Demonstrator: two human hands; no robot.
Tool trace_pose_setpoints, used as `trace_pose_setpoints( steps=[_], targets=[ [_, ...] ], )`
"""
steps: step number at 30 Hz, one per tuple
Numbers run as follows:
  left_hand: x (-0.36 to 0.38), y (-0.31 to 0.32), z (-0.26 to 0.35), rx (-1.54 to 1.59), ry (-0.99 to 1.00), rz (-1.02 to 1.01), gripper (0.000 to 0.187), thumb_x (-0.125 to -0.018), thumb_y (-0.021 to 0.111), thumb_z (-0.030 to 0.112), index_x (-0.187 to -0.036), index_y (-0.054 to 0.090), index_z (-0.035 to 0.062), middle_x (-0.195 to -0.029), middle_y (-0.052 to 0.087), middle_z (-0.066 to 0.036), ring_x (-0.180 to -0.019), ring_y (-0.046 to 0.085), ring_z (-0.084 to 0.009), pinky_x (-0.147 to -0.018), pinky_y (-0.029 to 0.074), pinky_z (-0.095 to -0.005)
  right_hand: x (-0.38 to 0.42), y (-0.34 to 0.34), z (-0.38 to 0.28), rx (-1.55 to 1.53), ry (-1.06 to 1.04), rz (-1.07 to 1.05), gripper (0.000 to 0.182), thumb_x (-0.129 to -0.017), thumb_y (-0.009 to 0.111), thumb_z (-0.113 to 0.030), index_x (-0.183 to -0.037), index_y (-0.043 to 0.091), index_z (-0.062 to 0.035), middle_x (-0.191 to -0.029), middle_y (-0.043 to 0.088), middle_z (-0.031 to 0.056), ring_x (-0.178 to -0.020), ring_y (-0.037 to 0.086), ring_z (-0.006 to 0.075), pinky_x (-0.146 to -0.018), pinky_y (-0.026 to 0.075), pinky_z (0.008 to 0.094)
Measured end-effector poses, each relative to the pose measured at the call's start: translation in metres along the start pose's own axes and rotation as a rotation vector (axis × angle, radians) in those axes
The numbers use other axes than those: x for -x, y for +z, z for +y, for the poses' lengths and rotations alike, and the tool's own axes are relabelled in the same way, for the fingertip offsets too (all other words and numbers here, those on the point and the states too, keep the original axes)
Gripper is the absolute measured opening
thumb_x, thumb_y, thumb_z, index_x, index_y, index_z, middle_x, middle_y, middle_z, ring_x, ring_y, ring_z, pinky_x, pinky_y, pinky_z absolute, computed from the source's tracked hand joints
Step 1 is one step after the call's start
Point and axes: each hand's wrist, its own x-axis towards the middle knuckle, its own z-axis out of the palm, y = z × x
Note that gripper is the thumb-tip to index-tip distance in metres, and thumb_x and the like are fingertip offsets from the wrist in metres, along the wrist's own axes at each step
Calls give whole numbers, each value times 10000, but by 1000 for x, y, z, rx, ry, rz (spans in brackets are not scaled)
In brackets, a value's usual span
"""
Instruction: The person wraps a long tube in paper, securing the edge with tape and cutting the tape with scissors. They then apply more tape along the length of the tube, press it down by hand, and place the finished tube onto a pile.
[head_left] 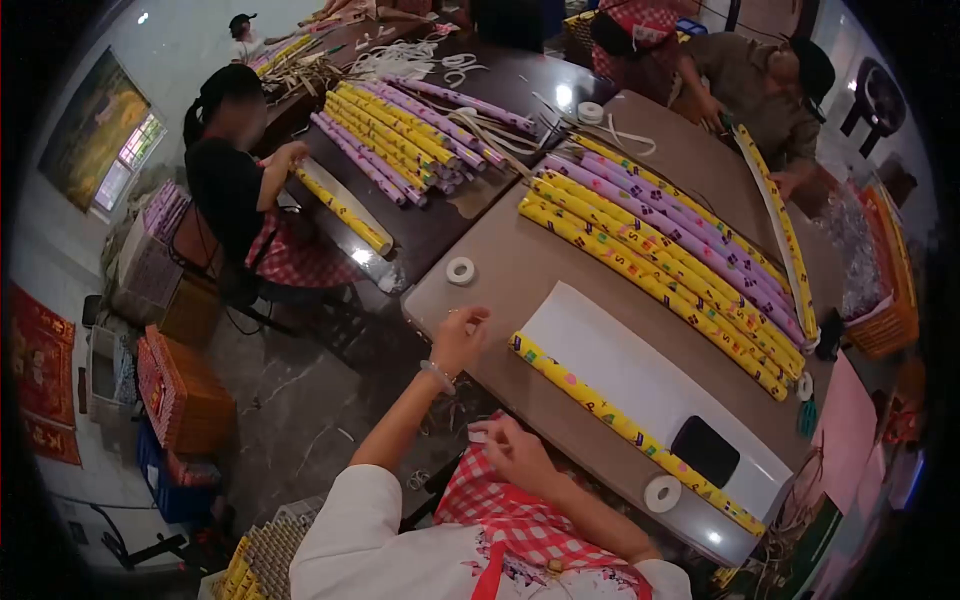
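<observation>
My left hand [460, 338], with a bracelet at the wrist, is raised by the near left edge of the brown table. Its fingers are curled together; anything between them is too small to make out. Low in front of the red checked apron [530, 522], my right hand [520, 458] has bent fingers, with something pale at the tips that I cannot identify. A yellow patterned paper roll [600, 405] lies along a white sheet [575, 318] to the right of both hands. One white tape roll [460, 271] is just beyond my left hand; another tape roll [662, 493] sits near the yellow roll's lower end.
A dark phone-like slab [705, 450] rests on the white sheet. Several yellow and purple rolls [660, 270] lie farther across the table, and more rolls [390, 135] are stacked on the dark table. Co-workers [235, 180] handle rolls at left and back right. Orange crates [185, 390] stand left.
</observation>
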Motion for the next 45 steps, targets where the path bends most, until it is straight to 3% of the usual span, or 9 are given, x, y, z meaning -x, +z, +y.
trace_pose_setpoints(
  steps=[5,19,21,26,27,30,35,41,45],
  targets=[
    [-39,-39,11,-238,154,78,158,-844,636,45,-999,660,35,-949,675,-78,-848,658,-158,-641,493,-267,-48,25,50,278,-504,97,293,-835,595,-47,-1127,582,-34,-1050,644,163,-810,626,343,-689,510,404],
    [-418,65,-19,-818,476,-186,344,-853,617,198,-1185,613,108,-1106,649,-119,-1020,601,-319,-901,464,-430,5,-152,-20,-75,395,548,121,-900,568,-68,-909,661,8,-718,637,64,-652,590,108,-607,482,252],
    [-432,68,3,-1064,256,-403,276,-868,594,183,-1134,654,144,-1040,678,-109,-981,627,-295,-901,464,-422,5,-169,-13,-2,423,592,135,-902,560,-70,-928,660,16,-728,640,63,-655,590,106,-615,486,254],
    [-454,47,-35,-997,629,-248,201,-812,519,113,-888,701,150,-904,700,-39,-948,653,-221,-897,453,-413,12,-184,-12,-46,426,599,144,-907,560,-71,-952,664,18,-738,649,77,-665,611,128,-627,494,263],
    [-452,38,-21,-937,512,-248,207,-826,516,113,-915,699,143,-1028,691,-68,-1050,629,-225,-958,427,-416,14,-183,-16,-56,417,597,146,-908,560,-71,-956,665,19,-739,651,80,-667,616,132,-629,496,265],
    [-443,-4,23,-1139,916,-78,212,-838,526,135,-971,691,138,-1240,614,-98,-1230,527,-259,-1015,397,-400,12,-192,-45,187,210,469,151,-911,565,-66,-989,668,12,-771,662,97,-686,642,170,-637,508,279],
    [-383,-72,171,-1173,777,163,137,-798,566,133,-865,685,134,-859,666,-65,-854,640,-264,-805,494,-399,50,-174,-33,401,21,470,131,-857,618,-63,-966,669,-10,-779,656,125,-672,631,265,-614,509,329],
    [-228,-164,325,-1131,1420,669,261,-806,690,136,-1043,731,240,-875,695,16,-734,643,-144,-649,512,-297,60,-183,-84,681,-470,736,217,-803,652,14,-1012,651,-44,-985,607,130,-852,612,286,-710,502,359],
    [-78,-210,402,-1151,1649,793,229,-750,705,40,-951,750,142,-895,717,33,-797,656,-135,-685,491,-255,46,-177,-176,787,-923,821,316,-804,638,-3,-1118,611,-25,-1250,546,158,-1137,540,303,-931,440,375]
  ],
)
